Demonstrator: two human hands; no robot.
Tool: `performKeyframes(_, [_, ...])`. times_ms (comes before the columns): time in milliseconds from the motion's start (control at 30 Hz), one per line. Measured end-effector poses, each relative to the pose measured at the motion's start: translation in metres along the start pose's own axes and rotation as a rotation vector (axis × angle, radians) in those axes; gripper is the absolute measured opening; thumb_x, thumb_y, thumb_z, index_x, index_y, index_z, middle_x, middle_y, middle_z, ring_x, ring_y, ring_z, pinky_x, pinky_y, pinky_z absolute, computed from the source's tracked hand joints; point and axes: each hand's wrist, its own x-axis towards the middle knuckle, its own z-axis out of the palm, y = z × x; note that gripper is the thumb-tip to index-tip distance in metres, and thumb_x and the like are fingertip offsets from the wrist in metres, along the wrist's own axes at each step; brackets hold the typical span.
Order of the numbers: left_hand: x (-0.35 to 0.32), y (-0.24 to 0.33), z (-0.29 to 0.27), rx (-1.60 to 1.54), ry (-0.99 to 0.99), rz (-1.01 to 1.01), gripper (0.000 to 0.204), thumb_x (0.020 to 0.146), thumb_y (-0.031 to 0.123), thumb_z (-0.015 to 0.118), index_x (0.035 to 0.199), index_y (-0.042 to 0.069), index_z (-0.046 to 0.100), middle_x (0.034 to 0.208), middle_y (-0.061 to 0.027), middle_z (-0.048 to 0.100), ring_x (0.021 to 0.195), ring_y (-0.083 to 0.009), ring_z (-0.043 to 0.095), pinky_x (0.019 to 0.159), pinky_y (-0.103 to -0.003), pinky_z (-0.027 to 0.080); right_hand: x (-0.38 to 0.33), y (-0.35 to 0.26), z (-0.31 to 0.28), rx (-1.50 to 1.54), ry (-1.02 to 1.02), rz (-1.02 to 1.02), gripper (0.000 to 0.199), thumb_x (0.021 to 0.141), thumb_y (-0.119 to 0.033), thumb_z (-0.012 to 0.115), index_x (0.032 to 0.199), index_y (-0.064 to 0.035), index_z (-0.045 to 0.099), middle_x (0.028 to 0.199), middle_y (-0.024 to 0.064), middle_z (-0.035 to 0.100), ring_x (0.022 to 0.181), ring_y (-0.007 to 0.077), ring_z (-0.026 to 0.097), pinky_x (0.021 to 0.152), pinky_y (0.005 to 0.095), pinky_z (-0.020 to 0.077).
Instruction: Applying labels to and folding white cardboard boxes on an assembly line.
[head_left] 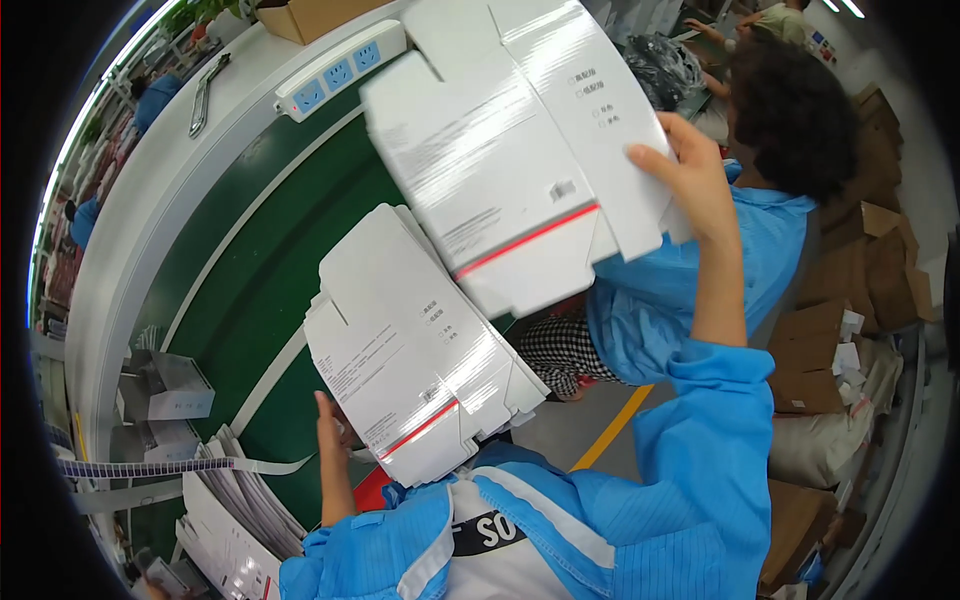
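My right hand (690,180) is closed on the right edge of a flat, unfolded white carton (520,150) with a red stripe, thumb on top and fingers behind. The carton is raised and tilted above the green work surface. Below it and nearer my chest lies a stack of matching flat cartons (390,350), their edges slightly uneven. My left hand (335,435) is at the stack's lower left edge, with one digit stretched along the side. Its other fingers are partly hidden by the stack, which they appear to support.
More flat cartons (230,510) stand in a pile at the lower left, beside clear plastic holders (165,385). A power strip (340,68) and a wrench (208,95) rest on the pale ledge. At right, a co-worker in blue (690,280) is close by; brown boxes (810,350) are behind.
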Motion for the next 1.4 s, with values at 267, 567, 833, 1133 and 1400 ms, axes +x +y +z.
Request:
performKeyframes(267, [-0.025,0.07,0.037,0.053,-0.06,0.163,0.081,0.088,0.071,0.035,0.128,0.003,0.053,0.104,-0.0091,0.067,0.037,-0.0037,0.027,0.034,-0.022,0.015,-0.126,0.093,0.134,0.189,-0.381,0.325,0.042,0.084,-0.015,0.07,0.122,-0.0025,0.056,0.107,0.01,0.064,0.096,0.0148,0.061,0.081,0.0271,0.049])
performKeyframes(567, [0.001,0.026,0.007,0.057,-0.017,0.031,0.068,0.092,0.064,0.04,0.123,0.006,0.056,0.078,-0.0001,0.065,0.038,-0.0033,0.031,0.034,-0.022,0.017,-0.096,0.166,0.174,0.44,-0.308,0.794,0.064,0.093,-0.041,0.057,0.143,-0.0058,0.036,0.14,0.0138,0.045,0.124,0.0233,0.047,0.097,0.0348,0.0433])
performKeyframes(833, [0.021,-0.032,0.059,-0.252,0.26,-0.017,0.062,0.092,0.064,0.039,0.11,0.009,0.063,0.065,0.0035,0.058,0.038,-0.0055,0.038,0.034,-0.021,0.023,-0.101,0.23,0.224,0.645,-0.744,0.817,0.083,0.092,-0.064,0.04,0.147,-0.0043,0.024,0.148,0.0177,0.033,0.136,0.0293,0.032,0.109,0.0391,0.0297])
performKeyframes(1133, [-0.005,-0.021,0.039,-0.065,-0.052,-0.09,0.068,0.092,0.065,0.035,0.11,0.005,0.062,0.067,0.0018,0.059,0.038,-0.0065,0.039,0.033,-0.023,0.025,-0.079,0.208,0.276,0.73,-0.736,0.876,0.084,0.092,-0.063,0.04,0.148,-0.0044,0.021,0.15,0.0172,0.029,0.138,0.0289,0.029,0.11,0.0382,0.027])
performKeyframes(1400, [-0.071,0.014,0.051,-0.253,-0.041,-0.06,0.069,0.092,0.064,0.035,0.112,0.004,0.061,0.067,0.0008,0.06,0.038,-0.007,0.039,0.033,-0.024,0.026,-0.045,0.213,0.21,0.843,-1.005,0.96,0.084,0.092,-0.063,0.04,0.149,-0.0045,0.019,0.151,0.0168,0.026,0.139,0.0285,0.026,0.111,0.0374,0.0246])
